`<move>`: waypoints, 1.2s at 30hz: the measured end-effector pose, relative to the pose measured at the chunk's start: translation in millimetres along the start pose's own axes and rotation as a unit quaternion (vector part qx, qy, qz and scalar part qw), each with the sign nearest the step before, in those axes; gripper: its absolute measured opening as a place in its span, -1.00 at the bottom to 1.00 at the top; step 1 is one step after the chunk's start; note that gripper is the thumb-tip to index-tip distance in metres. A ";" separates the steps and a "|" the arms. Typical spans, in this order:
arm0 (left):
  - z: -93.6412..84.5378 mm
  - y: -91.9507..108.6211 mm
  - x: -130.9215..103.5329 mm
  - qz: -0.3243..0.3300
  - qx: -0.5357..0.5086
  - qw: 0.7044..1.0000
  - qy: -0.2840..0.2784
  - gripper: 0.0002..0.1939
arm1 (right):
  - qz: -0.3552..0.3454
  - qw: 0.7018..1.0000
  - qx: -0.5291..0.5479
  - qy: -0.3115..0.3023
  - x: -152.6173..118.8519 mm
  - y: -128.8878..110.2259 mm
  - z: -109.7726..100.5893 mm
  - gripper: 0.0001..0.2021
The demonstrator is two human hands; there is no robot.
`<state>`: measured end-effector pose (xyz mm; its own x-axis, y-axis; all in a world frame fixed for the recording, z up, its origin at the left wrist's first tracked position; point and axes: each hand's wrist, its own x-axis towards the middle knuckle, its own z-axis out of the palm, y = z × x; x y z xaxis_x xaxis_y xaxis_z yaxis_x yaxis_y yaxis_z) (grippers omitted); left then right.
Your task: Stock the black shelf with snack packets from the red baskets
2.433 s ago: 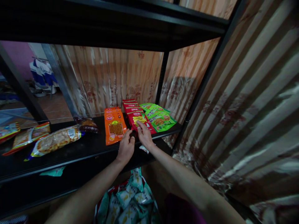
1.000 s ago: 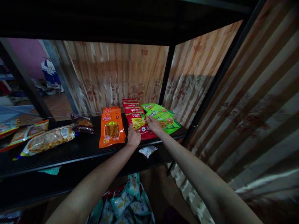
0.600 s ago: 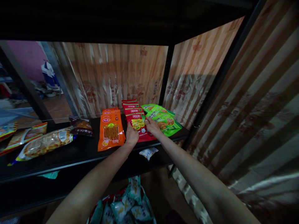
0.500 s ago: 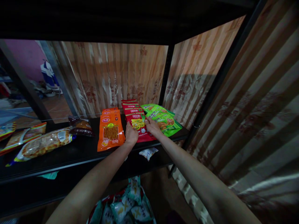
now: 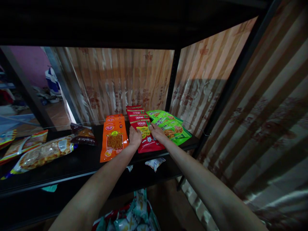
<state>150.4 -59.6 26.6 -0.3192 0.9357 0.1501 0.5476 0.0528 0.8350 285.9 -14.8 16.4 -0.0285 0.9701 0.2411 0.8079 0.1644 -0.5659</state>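
Both of my hands are on the front red snack packet (image 5: 151,143) of an overlapping row on the dark shelf. My left hand (image 5: 135,136) grips its left edge, fingers curled and partly hidden. At its right edge, my right hand (image 5: 157,132) holds on, with the thumb toward the packet's front. More red packets (image 5: 137,113) lie behind it. To the left is a row of orange snack packets (image 5: 114,138), close to my left hand. Green snack packets (image 5: 171,126) overlap each other just right of my right hand.
A brown packet (image 5: 83,134) and a long clear bag of baked snacks (image 5: 45,154) lie farther left on the shelf (image 5: 84,162). A black post (image 5: 216,86) stands at the right. Below are a small white packet (image 5: 155,163) and a basket holding teal-and-white packets (image 5: 141,203).
The view has tilted up a little, so the shelf and packets sit lower in the picture. Both hands stay on the sides of the front red packet.
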 end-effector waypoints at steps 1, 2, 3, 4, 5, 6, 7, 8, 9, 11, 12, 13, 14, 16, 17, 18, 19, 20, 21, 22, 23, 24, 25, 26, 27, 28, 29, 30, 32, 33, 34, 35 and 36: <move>0.7 0.4 -2.0 0.005 0.018 1.000 -0.003 -0.43 | 0.011 1.000 0.002 -0.001 -0.5 -1.5 -0.5 -0.51; 1.8 0.7 -4.7 0.018 0.038 0.999 -0.005 -0.40 | 0.022 1.000 0.005 -0.004 -1.0 -3.5 -1.5 -0.52; 3.2 1.2 -8.1 0.035 0.057 0.998 -0.006 -0.37 | 0.026 1.000 0.006 -0.007 -1.5 -5.8 -2.6 -0.52; 4.9 1.7 -11.7 0.049 0.071 0.996 -0.007 -0.35 | 0.024 1.000 0.005 -0.007 -1.9 -8.1 -3.9 -0.52; 6.6 2.3 -15.2 0.055 0.081 0.995 -0.012 -0.34 | 0.024 1.000 0.005 -0.008 -2.3 -10.3 -5.1 -0.52; 8.4 2.9 -18.3 0.053 0.087 0.995 -0.021 -0.33 | 0.027 1.000 0.004 -0.009 -2.7 -12.2 -6.1 -0.53; 9.8 3.5 -20.8 0.045 0.089 0.994 -0.032 -0.32 | 0.033 0.999 0.004 -0.011 -3.0 -13.6 -6.9 -0.53; 11.0 4.1 -22.5 0.038 0.090 0.994 -0.042 -0.32 | 0.038 0.999 0.004 -0.012 -3.3 -14.5 -7.5 -0.53; 11.8 4.4 -23.3 0.033 0.090 0.994 -0.048 -0.33 | 0.043 0.999 0.004 -0.014 -3.6 -14.8 -7.8 -0.53; 12.3 4.5 -23.2 0.032 0.089 0.994 -0.047 -0.35 | 0.043 0.999 0.004 -0.017 -3.9 -14.0 -8.1 -0.53; 12.2 4.3 -22.6 0.035 0.087 0.995 -0.041 -0.35 | 0.039 0.999 0.004 -0.017 -3.9 -13.1 -8.1 -0.54; 11.9 4.0 -21.9 0.037 0.086 0.995 -0.036 -0.36 | 0.033 0.999 0.004 -0.016 -3.8 -12.2 -8.0 -0.54; 11.7 3.7 -21.4 0.039 0.085 0.995 -0.034 -0.36 | 0.028 0.999 0.003 -0.015 -3.6 -11.4 -7.9 -0.55; 11.4 3.4 -21.0 0.039 0.083 0.995 -0.037 -0.36 | 0.024 1.000 0.000 -0.013 -2.8 -10.2 -7.1 -0.54; 11.6 3.5 -21.1 0.038 0.084 0.995 -0.041 -0.34 | 0.025 1.000 -0.003 -0.013 -2.3 -10.0 -6.5 -0.54; 11.9 3.5 -21.2 0.036 0.086 0.995 -0.044 -0.33 | 0.026 1.000 -0.007 -0.015 -1.7 -9.8 -5.6 -0.53; 12.4 3.5 -21.4 0.034 0.087 0.995 -0.045 -0.33 | 0.025 0.999 -0.010 -0.017 -1.1 -9.8 -4.4 -0.53; 13.1 3.5 -21.3 0.033 0.088 0.995 -0.044 -0.32 | 0.021 1.000 -0.014 -0.019 -0.6 -9.7 -3.1 -0.53; 13.9 3.2 -21.1 0.033 0.090 0.994 -0.043 -0.32 | 0.016 1.000 -0.017 -0.020 -0.2 -9.5 -1.5 -0.53; 14.7 2.9 -20.7 0.034 0.092 0.994 -0.041 -0.33 | 0.010 1.000 -0.022 -0.020 0.0 -9.2 0.0 -0.54; 15.2 2.4 -20.3 0.036 0.094 0.994 -0.040 -0.34 | 0.005 0.999 -0.026 -0.019 0.0 -8.7 1.6 -0.55; 15.5 1.9 -19.9 0.037 0.097 0.994 -0.039 -0.34 | 0.002 0.999 -0.031 -0.017 -0.2 -8.2 2.9 -0.55; 15.3 1.6 -19.9 0.038 0.104 0.993 -0.040 -0.35 | -0.001 0.999 -0.036 -0.016 -0.8 -7.7 4.0 -0.56; 14.6 1.3 -20.4 0.041 0.114 0.992 -0.038 -0.35 | -0.003 0.999 -0.041 -0.014 -1.5 -7.2 4.7 -0.56; 13.4 1.3 -21.6 0.050 0.128 0.990 -0.035 -0.34 | -0.008 0.999 -0.046 -0.012 -2.3 -6.9 4.9 -0.56; 11.9 1.4 -23.7 0.068 0.145 0.987 -0.030 -0.34 | -0.015 0.999 -0.051 -0.009 -3.0 -6.7 4.7 -0.55; 10.2 1.8 -26.6 0.095 0.164 0.982 -0.025 -0.33 | -0.024 0.998 -0.055 -0.003 -3.3 -6.9 3.9 -0.55; 8.4 2.4 -30.3 0.129 0.181 0.975 -0.021 -0.33 | -0.034 0.998 -0.058 0.005 -3.1 -7.3 2.7 -0.55; 5.4 4.4 -39.0 0.204 0.205 0.957 -0.023 -0.35 | -0.052 0.996 -0.058 0.033 -0.1 -9.4 -0.7 -0.54; 4.6 5.7 -43.3 0.236 0.212 0.948 -0.031 -0.37 | -0.061 0.996 -0.055 0.048 2.9 -11.2 -2.7 -0.54; 4.2 7.2 -47.3 0.261 0.215 0.940 -0.040 -0.38 | -0.069 0.994 -0.051 0.060 7.1 -13.6 -4.7 -0.54; 4.3 8.8 -50.7 0.281 0.217 0.933 -0.051 -0.39 | -0.080 0.993 -0.049 0.065 12.4 -16.5 -6.6 -0.54; 4.8 10.3 -53.3 0.295 0.219 0.928 -0.062 -0.40 | -0.094 0.992 -0.049 0.063 18.7 -20.1 -8.1 -0.53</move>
<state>176.7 -107.3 24.7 0.2119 0.8784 0.4285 0.8692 -0.3699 0.3283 273.9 -1.3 38.7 -0.1153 0.8927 0.4357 0.8491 0.3162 -0.4232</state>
